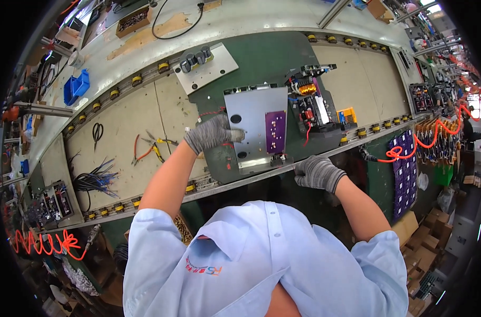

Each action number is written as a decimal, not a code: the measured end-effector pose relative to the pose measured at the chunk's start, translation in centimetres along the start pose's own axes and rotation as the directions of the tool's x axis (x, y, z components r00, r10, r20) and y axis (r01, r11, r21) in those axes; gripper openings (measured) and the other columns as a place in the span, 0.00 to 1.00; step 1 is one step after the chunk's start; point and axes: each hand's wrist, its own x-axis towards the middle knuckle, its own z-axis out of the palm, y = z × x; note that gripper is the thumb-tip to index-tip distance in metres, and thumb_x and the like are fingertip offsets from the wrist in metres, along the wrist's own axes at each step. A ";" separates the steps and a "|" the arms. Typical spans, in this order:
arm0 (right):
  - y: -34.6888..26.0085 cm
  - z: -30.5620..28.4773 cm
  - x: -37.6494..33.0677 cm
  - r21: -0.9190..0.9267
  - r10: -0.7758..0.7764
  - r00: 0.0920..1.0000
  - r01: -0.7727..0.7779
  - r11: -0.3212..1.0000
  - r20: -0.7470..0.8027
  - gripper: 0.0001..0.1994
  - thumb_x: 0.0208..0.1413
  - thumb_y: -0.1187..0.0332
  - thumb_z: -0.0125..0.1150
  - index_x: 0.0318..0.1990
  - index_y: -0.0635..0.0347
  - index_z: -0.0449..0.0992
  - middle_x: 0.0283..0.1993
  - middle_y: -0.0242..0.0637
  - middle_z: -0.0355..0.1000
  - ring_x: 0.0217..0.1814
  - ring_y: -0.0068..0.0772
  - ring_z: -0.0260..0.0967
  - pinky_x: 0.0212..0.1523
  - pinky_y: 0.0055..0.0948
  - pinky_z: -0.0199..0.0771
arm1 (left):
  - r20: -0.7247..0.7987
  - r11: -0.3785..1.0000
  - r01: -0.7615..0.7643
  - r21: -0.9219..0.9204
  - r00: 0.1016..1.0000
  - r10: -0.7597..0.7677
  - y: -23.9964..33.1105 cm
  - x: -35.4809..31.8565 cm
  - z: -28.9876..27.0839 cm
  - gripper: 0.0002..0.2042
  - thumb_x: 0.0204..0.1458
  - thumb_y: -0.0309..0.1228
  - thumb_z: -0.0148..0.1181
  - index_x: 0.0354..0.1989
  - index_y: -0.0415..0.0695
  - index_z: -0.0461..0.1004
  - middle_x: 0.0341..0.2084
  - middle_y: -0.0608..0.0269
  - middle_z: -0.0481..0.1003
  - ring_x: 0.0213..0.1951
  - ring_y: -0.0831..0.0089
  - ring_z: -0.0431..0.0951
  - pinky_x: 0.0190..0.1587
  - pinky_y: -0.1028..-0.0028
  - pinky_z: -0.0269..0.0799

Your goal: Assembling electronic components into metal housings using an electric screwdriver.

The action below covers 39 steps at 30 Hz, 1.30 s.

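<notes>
Two grey knitted-glove hands are at work over the bench (pixel 119 132): the left hand (pixel 211 133) lies flat, fingers together, pressed on the left part of one flat grey sheet-metal plate (pixel 253 113), while the right hand (pixel 317 171) is curled at the bench's near edge just right of the plate's lower corner; whether it pinches anything cannot be told. One purple rectangular circuit board (pixel 275 131) sits on the plate's right side, between the two hands. Just beyond the right hand, touching the plate's right edge, stands one open black electronics assembly with a copper coil and red wires (pixel 311 108), and one small orange-and-blue block (pixel 347 115) lies beside it. To the left of the left hand lie one pair of red-handled pliers (pixel 140 150), one pair of yellow-handled cutters (pixel 158 148) and, farther off, one pair of black scissors (pixel 97 131); one bundle of blue and black wires (pixel 95 179) lies nearer the person. Above the left hand rests one light metal plate carrying dark round knobs (pixel 203 64). One orange coiled hose (pixel 425 140) hangs well right of the right hand.
</notes>
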 end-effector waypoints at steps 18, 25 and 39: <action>1.1 -5.2 10.4 0.732 0.144 0.815 0.570 -0.373 -0.562 0.23 0.63 0.50 0.58 0.52 0.61 0.74 0.42 0.35 0.74 0.46 0.27 0.71 0.50 0.29 0.73 | 0.083 0.992 -0.057 -0.115 0.994 0.067 1.7 -2.1 1.2 0.16 0.57 0.32 0.62 0.51 0.39 0.75 0.38 0.62 0.81 0.39 0.76 0.76 0.46 0.72 0.74; -0.2 -5.3 10.8 0.778 0.404 0.681 0.610 0.146 -0.610 0.19 0.61 0.50 0.62 0.43 0.59 0.76 0.37 0.24 0.71 0.42 0.18 0.64 0.48 0.23 0.66 | -0.315 0.784 -0.130 0.607 0.867 0.387 5.2 3.4 -6.5 0.24 0.51 0.42 0.65 0.54 0.41 0.75 0.39 0.48 0.80 0.44 0.60 0.80 0.51 0.65 0.74; -0.3 -2.4 18.3 0.849 0.262 0.872 0.266 0.457 -0.414 0.28 0.57 0.52 0.67 0.57 0.64 0.71 0.49 0.37 0.76 0.50 0.29 0.70 0.56 0.29 0.68 | -0.238 0.735 0.068 0.675 0.963 0.129 7.8 8.7 -5.2 0.26 0.51 0.61 0.58 0.40 0.50 0.84 0.31 0.56 0.82 0.37 0.63 0.81 0.46 0.64 0.74</action>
